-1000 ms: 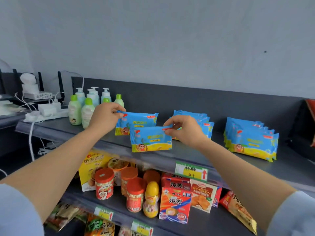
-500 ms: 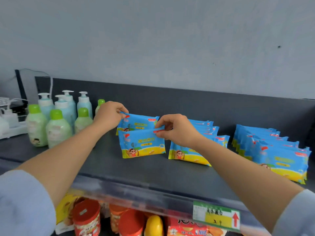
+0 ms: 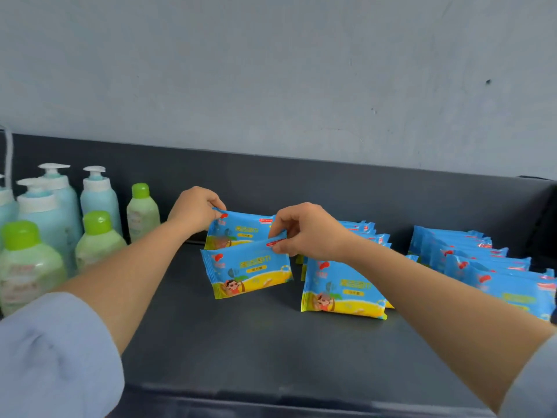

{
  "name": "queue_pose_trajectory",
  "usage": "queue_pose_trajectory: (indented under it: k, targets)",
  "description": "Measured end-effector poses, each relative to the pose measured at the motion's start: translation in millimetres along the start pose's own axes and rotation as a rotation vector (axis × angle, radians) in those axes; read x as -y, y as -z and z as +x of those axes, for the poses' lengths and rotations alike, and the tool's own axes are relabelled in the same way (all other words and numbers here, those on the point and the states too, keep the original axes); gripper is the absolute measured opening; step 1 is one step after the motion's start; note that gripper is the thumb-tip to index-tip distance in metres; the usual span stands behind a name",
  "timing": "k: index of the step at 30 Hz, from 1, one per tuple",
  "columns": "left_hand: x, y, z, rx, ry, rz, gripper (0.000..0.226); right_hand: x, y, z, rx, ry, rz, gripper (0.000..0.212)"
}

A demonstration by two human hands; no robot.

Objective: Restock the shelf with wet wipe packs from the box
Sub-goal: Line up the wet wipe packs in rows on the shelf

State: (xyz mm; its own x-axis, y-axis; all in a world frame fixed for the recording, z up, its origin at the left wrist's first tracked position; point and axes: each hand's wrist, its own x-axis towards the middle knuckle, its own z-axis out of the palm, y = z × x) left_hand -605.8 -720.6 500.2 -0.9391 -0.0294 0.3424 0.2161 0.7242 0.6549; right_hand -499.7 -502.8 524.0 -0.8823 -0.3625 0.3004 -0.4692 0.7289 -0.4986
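Blue far pack (image 3: 241,229): left hand (image 3: 194,211) pinches its corner. Near pack (image 3: 247,274): right hand (image 3: 307,233) pinches likewise. Early release may topple either.

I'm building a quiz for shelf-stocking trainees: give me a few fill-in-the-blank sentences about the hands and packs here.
1. The left hand pinches the rear pack at its top ____ corner.
2. The right hand pinches the second pack, which stands in ____ of the rear pack.
3. The pumpless bottles on the shelf have ____ caps.
Missing words: left; front; green.
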Motion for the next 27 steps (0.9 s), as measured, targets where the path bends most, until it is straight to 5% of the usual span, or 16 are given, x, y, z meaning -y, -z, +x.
queue_pose_trajectory:
  k: [27]
  targets:
    - [16.3, -27.7, 25.8, -0.131, -0.098, 0.225, 0.014, -12.1, -4.9, 35.3, 0.087, -0.102, -0.287, 0.018]
